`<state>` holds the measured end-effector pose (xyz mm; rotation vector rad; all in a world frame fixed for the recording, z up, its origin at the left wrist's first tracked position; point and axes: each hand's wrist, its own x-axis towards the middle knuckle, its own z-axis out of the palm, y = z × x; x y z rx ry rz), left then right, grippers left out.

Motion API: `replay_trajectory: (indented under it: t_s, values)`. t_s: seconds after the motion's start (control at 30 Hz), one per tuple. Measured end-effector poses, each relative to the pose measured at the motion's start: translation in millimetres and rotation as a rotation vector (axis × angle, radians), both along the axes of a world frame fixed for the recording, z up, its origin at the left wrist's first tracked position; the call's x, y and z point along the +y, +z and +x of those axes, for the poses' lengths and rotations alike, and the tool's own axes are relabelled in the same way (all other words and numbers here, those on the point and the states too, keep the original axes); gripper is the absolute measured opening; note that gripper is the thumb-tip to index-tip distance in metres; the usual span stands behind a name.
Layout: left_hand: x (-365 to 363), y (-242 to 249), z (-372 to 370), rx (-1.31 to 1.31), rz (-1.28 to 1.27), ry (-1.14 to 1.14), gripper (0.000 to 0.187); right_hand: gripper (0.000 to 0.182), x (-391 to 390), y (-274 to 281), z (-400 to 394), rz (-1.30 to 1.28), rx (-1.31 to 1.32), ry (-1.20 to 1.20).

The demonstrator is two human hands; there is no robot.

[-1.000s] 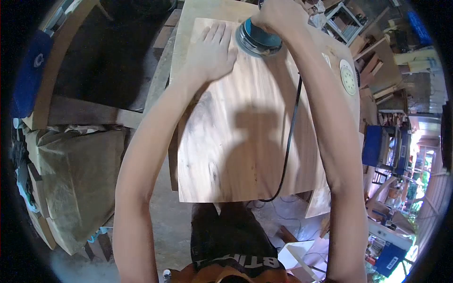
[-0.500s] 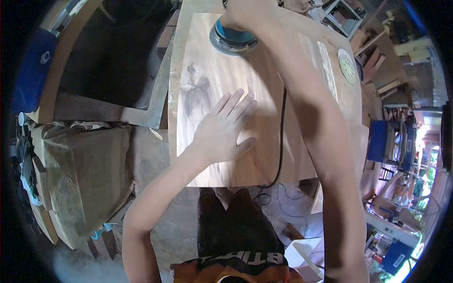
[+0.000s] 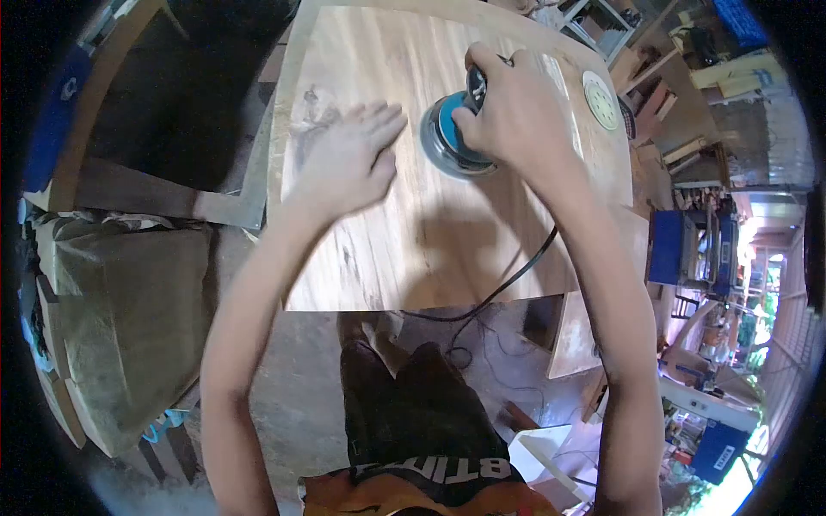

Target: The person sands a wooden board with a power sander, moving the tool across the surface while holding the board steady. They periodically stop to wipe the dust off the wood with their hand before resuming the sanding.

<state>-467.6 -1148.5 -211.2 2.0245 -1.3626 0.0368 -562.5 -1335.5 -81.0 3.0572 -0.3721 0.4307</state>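
Observation:
A pale wooden panel (image 3: 379, 258) with streaked grain lies on a larger workbench top. My right hand (image 3: 516, 107) is wrapped round a round teal and black power sander (image 3: 449, 129), whose pad rests on the panel right of its middle. From the sander side a black cord (image 3: 525, 268) runs over the panel and off its near edge. On the left part of the panel, near a dark knot mark, is my left hand (image 3: 348, 159), slightly blurred, palm down with its fingers stretched out and holding nothing.
A pale green sanding disc (image 3: 600, 101) with holes lies on the bench at the right. A brown covered bulky object (image 3: 138, 301) stands at the left, below a wooden frame (image 3: 163, 202). Blue cabinets (image 3: 680, 248) and wood pieces stand farther right. Cord loops hang below the panel.
My right hand has brought the sander nearer, from the panel's far edge toward its middle. My left hand has shifted left and slightly away from me. The camera view has shifted too.

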Motion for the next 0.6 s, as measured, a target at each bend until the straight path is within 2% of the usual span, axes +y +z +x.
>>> replay_trajectory:
  t_s: [0.07,0.2,0.3,0.53,0.6]
  values:
    - [-20,-2,32,-0.138,0.022,-0.055,0.05,0.048,10,8,-15,-0.005,0.052,-0.027]
    - [-33,11,70,-0.046,0.164,-0.207,0.053,0.048,20,13,-14,0.038,0.115,-0.066]
    - [-38,5,77,-0.092,0.073,-0.226,0.046,0.047,19,2,1,0.047,0.052,-0.032]
    - [-44,-8,76,-0.178,0.004,-0.035,0.039,0.046,15,0,0,0.087,0.001,-0.017]
    - [-45,-10,76,-0.222,-0.008,0.0,0.037,0.039,13,-4,13,0.093,-0.043,0.096]
